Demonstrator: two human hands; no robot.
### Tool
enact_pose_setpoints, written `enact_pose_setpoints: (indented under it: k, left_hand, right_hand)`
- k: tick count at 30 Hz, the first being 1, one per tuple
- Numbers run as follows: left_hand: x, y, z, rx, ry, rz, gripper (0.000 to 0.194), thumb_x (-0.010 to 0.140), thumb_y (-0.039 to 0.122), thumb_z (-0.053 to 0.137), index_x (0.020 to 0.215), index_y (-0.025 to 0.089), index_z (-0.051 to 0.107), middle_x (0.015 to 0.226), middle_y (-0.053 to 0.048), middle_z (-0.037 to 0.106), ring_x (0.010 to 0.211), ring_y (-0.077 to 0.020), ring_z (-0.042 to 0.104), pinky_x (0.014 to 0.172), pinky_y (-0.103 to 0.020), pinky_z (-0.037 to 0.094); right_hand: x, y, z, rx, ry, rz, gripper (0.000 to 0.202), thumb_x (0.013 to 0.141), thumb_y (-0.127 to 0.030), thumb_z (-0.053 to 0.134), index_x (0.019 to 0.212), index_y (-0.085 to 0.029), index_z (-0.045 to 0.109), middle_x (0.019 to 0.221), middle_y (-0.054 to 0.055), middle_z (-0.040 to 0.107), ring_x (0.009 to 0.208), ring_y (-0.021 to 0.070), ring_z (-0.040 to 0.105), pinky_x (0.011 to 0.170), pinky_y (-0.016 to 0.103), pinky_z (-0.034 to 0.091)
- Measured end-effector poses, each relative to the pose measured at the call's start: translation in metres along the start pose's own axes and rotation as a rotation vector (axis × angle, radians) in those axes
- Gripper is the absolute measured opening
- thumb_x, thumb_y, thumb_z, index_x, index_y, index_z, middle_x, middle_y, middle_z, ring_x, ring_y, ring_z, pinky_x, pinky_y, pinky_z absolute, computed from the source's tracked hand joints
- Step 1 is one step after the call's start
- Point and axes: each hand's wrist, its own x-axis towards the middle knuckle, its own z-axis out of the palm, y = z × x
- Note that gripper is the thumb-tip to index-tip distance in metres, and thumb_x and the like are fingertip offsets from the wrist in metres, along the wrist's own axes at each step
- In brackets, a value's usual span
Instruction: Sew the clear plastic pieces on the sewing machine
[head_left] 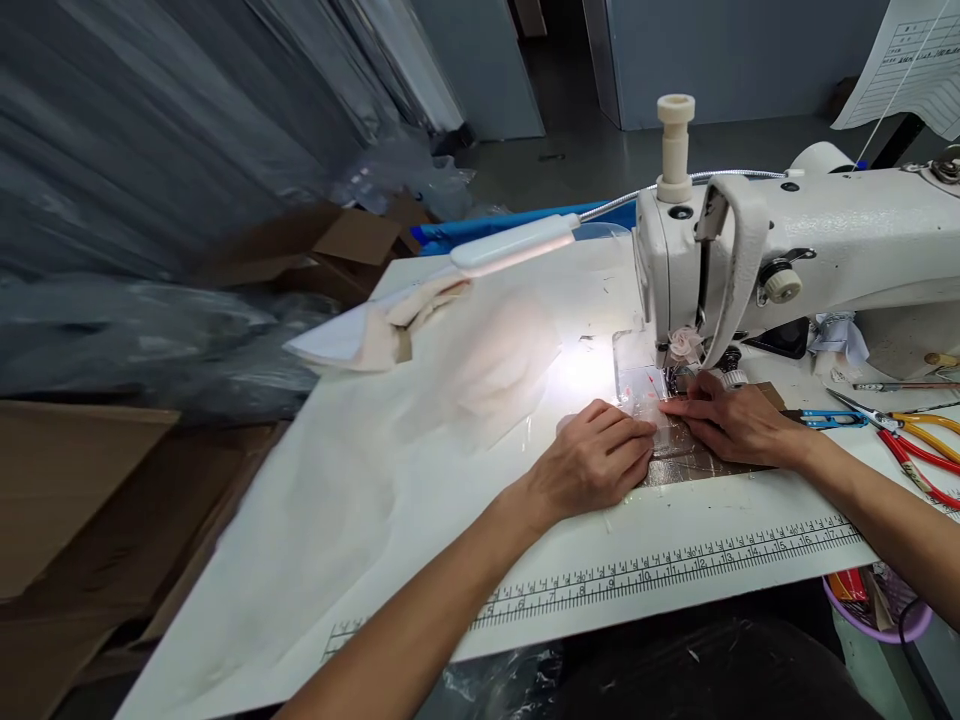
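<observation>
A white sewing machine (847, 235) stands at the right of the white table. Its needle area is lit by a lamp (514, 245). Thin sheer pale fabric (499, 375) spreads over the table left of the needle and reaches toward my hands. My left hand (600, 455) presses on the fabric just left of the metal plate, fingers together and curled. Close to the presser foot, my right hand (731, 420) has its fingertips pinched at the fabric edge. A small pink fabric flower (685, 344) sits on the machine head by the needle.
Blue snips (832, 419), scissors with orange handles (926, 430) and a red-handled tool (919, 470) lie right of my right hand. A printed ruler (675, 575) runs along the front edge. Cardboard boxes (82, 490) stand left, a purple basket (916, 625) below right. Beige cloth (382, 335) lies at the back-left corner.
</observation>
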Motion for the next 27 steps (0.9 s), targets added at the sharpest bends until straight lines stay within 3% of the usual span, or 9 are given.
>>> enact_pose_setpoints:
  k: [7,15,18,22,27]
  left_hand:
    - [-0.005,-0.004,0.001,-0.024,-0.024,-0.006,0.011,0.092,0.011,0.054,0.089,0.015,0.064,0.093,-0.004,0.074,0.069,-0.013,0.064,0.062,-0.03,0.05]
    - [-0.002,-0.008,0.002,-0.115,0.034,-0.048,0.01,0.092,0.011,0.055,0.089,0.014,0.063,0.087,-0.004,0.074,0.069,-0.0129,0.066,0.06,-0.028,0.056]
    - [-0.001,-0.005,0.004,-0.139,0.083,-0.118,0.008,0.092,0.011,0.056,0.089,0.013,0.063,0.087,-0.006,0.073,0.072,-0.0145,0.068,0.062,-0.029,0.059]
    - [0.0,-0.003,0.007,-0.118,0.112,-0.156,0.009,0.093,0.013,0.055,0.092,0.013,0.064,0.089,-0.006,0.073,0.076,-0.0145,0.069,0.064,-0.03,0.061]
    - [0.002,-0.005,0.007,-0.135,0.078,-0.087,0.01,0.096,0.014,0.053,0.094,0.014,0.063,0.09,-0.006,0.073,0.076,-0.014,0.069,0.062,-0.029,0.059]
  right_hand:
    - [0.004,-0.006,0.002,-0.102,-0.013,0.011,0.041,0.097,-0.025,0.041,0.131,-0.025,0.062,0.1,0.011,0.065,0.075,0.0193,0.061,0.061,0.03,0.044]
    - [-0.006,-0.001,0.001,0.176,0.092,0.035,0.039,0.091,-0.023,0.041,0.118,-0.021,0.07,0.1,0.009,0.067,0.074,0.0164,0.061,0.072,0.031,0.05]
    - [-0.01,-0.009,-0.002,0.282,0.054,-0.096,0.038,0.086,-0.019,0.044,0.11,-0.022,0.073,0.097,0.007,0.066,0.084,0.0177,0.062,0.079,0.033,0.051]
    - [-0.01,-0.021,-0.005,0.141,-0.029,-0.13,0.039,0.085,-0.019,0.049,0.118,-0.024,0.07,0.104,0.011,0.061,0.088,0.0218,0.059,0.074,0.037,0.05]
    - [-0.008,-0.017,-0.007,0.19,-0.077,-0.166,0.039,0.085,-0.016,0.049,0.113,-0.027,0.073,0.1,0.008,0.059,0.09,0.0203,0.057,0.081,0.037,0.049]
